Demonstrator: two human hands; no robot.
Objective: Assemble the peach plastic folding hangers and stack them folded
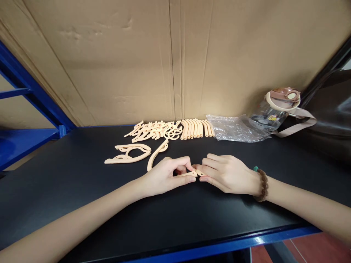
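Left hand [164,177] closed in a pinch on a peach plastic strip [188,175]. Right hand [227,177] closed on the tip of a second strip [199,172], the two ends touching. Both sit mid-tabletop [82,204], nearer the front edge. Strips: slim, curved, matte peach. Judged light, stiff, smooth, may snap if bent; grip near the meeting ends. Loose curved piece [157,154] and folded hanger [128,154] just behind; parts pile [156,130] along the far edge.

Small assembly workshop: blue steel racking [33,98], cardboard backing [170,54], batches of plastic hanger parts [175,129].
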